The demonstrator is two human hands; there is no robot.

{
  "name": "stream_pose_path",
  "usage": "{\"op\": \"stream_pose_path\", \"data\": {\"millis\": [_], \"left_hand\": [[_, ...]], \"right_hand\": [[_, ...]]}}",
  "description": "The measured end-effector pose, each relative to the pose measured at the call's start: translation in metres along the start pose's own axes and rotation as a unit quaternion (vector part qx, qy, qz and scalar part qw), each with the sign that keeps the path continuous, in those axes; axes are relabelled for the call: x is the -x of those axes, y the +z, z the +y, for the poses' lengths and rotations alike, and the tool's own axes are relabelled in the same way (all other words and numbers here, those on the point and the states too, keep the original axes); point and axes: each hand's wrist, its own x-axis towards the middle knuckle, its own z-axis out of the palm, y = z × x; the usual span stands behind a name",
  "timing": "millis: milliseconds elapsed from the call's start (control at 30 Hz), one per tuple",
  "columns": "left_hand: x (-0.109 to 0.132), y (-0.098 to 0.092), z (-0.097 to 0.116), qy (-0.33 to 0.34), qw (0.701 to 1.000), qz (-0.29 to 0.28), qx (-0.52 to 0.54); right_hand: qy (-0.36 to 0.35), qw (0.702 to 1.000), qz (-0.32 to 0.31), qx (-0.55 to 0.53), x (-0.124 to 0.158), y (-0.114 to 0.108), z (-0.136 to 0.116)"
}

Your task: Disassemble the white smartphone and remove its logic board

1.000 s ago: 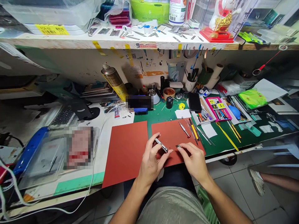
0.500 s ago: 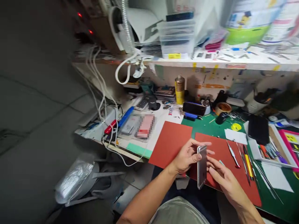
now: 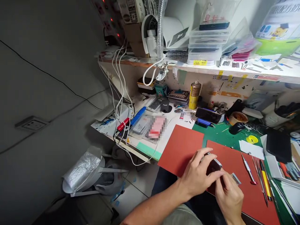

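Observation:
My left hand point(image 3: 198, 175) is closed around a small dark phone point(image 3: 213, 165), held just above the near edge of a red mat point(image 3: 248, 184). My right hand point(image 3: 228, 195) is curled beside it, fingertips pinched at the phone's lower end next to a small grey metal piece point(image 3: 235, 178). What the right fingers grip is hidden. A second red mat point(image 3: 180, 147) lies to the left of the hands.
Tweezers and screwdrivers point(image 3: 256, 170) lie on the green cutting mat point(image 3: 225, 132) to the right. A yellow spray can point(image 3: 194, 93), a dark phone on a stand point(image 3: 208, 115) and a tape roll point(image 3: 237, 118) stand at the back. White cables point(image 3: 119, 93) hang at the left; a cluttered shelf point(image 3: 211, 67) runs overhead.
The view has swung left toward the wall and floor. The phone went from upright on edge to lying lower in my left hand, and my right hand closed in on its end.

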Motion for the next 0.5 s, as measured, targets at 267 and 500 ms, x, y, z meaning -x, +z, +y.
{"op": "stream_pose_path", "data": {"millis": [267,500], "left_hand": [[0.011,0.007,-0.016,0.123,0.992,0.013,-0.032],[0.006,0.006,-0.014,0.176,0.984,-0.021,-0.023]], "right_hand": [[-0.038,0.997,-0.062,0.02,0.006,-0.026,-0.012],[0.129,0.971,-0.058,0.193,0.0,-0.061,0.037]]}}
